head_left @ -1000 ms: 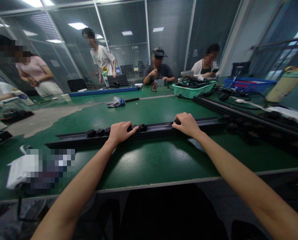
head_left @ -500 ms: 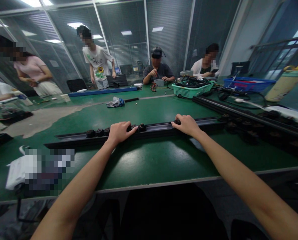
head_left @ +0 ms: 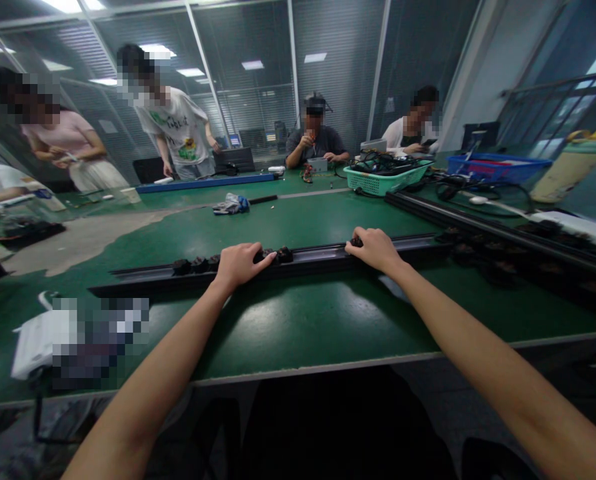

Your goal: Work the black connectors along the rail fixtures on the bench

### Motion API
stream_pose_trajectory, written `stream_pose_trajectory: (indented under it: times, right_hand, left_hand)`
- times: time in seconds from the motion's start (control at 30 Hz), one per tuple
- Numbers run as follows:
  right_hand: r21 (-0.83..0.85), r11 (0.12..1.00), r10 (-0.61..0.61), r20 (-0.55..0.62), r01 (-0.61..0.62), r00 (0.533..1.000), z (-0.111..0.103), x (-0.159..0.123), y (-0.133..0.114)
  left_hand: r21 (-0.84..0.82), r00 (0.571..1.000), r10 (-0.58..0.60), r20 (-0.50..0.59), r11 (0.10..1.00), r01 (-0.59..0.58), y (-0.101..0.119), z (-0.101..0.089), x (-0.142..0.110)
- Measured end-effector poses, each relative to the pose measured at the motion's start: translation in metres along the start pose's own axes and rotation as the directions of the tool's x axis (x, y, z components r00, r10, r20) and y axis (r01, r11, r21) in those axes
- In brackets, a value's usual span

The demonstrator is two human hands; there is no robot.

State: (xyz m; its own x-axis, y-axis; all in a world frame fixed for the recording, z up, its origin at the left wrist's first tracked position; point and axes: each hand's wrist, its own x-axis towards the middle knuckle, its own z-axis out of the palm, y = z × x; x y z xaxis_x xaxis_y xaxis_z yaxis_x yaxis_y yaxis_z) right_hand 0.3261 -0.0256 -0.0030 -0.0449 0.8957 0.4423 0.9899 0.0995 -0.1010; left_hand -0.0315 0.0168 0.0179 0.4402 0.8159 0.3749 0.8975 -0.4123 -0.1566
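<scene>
The person's left hand and right hand are bearing on a long black metal rail, which is lying across a green-topped bench directly in front of the person. Both sets of fingers are curling lightly over dark lumpy parts mounted along the top of the rail. They are partly closed, though it cannot be told whether they are gripping or only pressing.

For good control, the hands are best kept well apart and the wrists in line with the forearms, so that load is spreading evenly along the rail.

A second black rail is extending beyond the right end of the first, and a green plastic basket of cables is standing farther off behind it.

Compared with the earlier frame, the hands are holding nearly the same positions, while a standing co-worker in a white T-shirt is leaning closer across the far side of the rail.
</scene>
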Motion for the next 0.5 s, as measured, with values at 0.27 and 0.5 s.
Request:
stream_pose_trajectory:
  times: [0.27, 0.5]
  right_hand:
    - [-0.038, 0.999, 0.024, -0.006, -0.024, 1.0, -0.0031, -0.0012, -0.0007]
    - [-0.061, 0.998, 0.019, -0.026, -0.021, 0.999, -0.0019, -0.0011, -0.0005]
  left_hand:
    - [-0.001, 1.0, -0.008, 0.016, 1.0, 0.008, 0.0003, -0.0007, 0.0]
    - [-0.009, 1.0, -0.007, 0.015, 1.0, 0.007, 0.0007, -0.0008, 0.0003]
